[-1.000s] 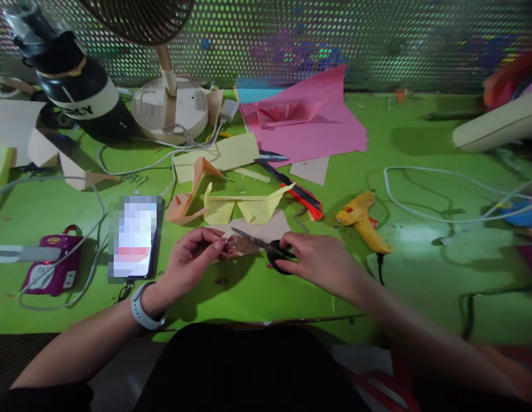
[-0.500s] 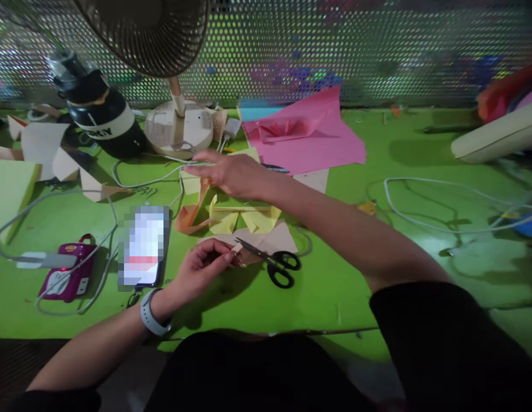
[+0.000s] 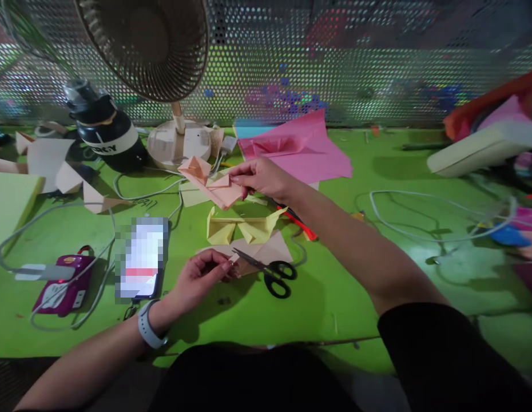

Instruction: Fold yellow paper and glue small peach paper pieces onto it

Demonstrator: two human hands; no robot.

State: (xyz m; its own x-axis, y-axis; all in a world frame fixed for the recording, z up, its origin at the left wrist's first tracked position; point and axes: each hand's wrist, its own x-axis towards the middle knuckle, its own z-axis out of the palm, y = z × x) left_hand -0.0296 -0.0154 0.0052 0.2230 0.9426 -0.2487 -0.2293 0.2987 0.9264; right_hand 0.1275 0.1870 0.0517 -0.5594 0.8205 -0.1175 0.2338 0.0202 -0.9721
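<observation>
My right hand pinches the right edge of a folded orange paper piece, raised over a pale yellow sheet. Lower down, my left hand is closed, with a small pale paper scrap between thumb and fingers. Black scissors lie just right of that scrap, partly over a peach paper. Between the two hands sits a yellow folded paper with a bow-like shape. A red-handled tool shows in part beneath my right forearm.
A phone and a purple power bank with a looped white cable lie at left. Behind stand a dark bottle and a fan. Pink paper lies at the back; a cream roll and cable are at right.
My right hand has drawn back to the right and now holds the orange folded paper, which lay left of the yellow one. The red-handled tool has come into view. My left hand keeps its pinch.
</observation>
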